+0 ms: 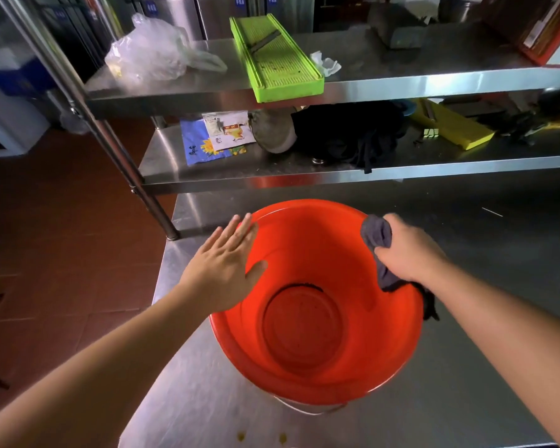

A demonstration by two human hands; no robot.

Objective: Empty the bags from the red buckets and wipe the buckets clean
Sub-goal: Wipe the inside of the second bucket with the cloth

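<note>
Both forearms reach over the steel table. On it stands the round red plastic bucket, holding only dark residue at its bottom. Left hand lies flat with straight fingers on the left rim; right hand grips a dark grey cloth on the right rim. Far behind, steel shelves carry a green plastic slicer and a clear plastic bag.

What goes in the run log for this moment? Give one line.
stage: wiping | bucket: bagless, on table | left hand: flat on rim | right hand: grips cloth at rim
</note>
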